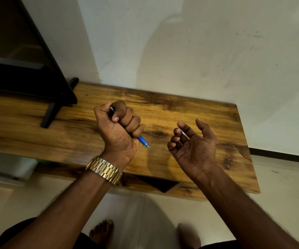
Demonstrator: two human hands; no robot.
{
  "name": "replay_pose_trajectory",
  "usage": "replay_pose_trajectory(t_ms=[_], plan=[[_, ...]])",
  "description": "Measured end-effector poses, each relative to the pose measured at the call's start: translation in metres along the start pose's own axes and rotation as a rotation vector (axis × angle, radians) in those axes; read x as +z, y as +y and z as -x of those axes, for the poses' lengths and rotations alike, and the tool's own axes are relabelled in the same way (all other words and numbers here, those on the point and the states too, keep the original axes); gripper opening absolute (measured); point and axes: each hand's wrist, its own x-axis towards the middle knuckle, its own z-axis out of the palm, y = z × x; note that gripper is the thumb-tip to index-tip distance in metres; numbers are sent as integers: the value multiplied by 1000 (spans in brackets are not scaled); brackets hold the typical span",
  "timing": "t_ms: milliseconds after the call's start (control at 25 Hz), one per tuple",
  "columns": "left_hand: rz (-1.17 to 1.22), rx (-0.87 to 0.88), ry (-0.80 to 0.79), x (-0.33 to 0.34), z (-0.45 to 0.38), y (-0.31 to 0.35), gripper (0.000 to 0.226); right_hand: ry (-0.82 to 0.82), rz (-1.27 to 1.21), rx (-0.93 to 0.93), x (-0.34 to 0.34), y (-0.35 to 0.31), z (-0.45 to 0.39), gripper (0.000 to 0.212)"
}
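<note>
My left hand is closed in a fist round a blue pen, above the wooden table. The pen's tip sticks out below the little finger and points down and to the right. My right hand is turned palm up to the right of it, with the fingers loosely curled. A small thin pale part, perhaps a piece of the pen, lies across those fingers. It is too small to identify.
A dark monitor or TV stands on its black foot at the table's left end. A white wall runs behind the table. My bare feet are on the pale floor below, and a gold watch is on my left wrist.
</note>
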Motion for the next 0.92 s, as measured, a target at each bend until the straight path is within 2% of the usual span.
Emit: replay_pose_trajectory(t_ms=[920], plan=[[-38, 1, 18, -1, 0, 0, 70, -7, 5, 2, 0, -1, 1, 45]])
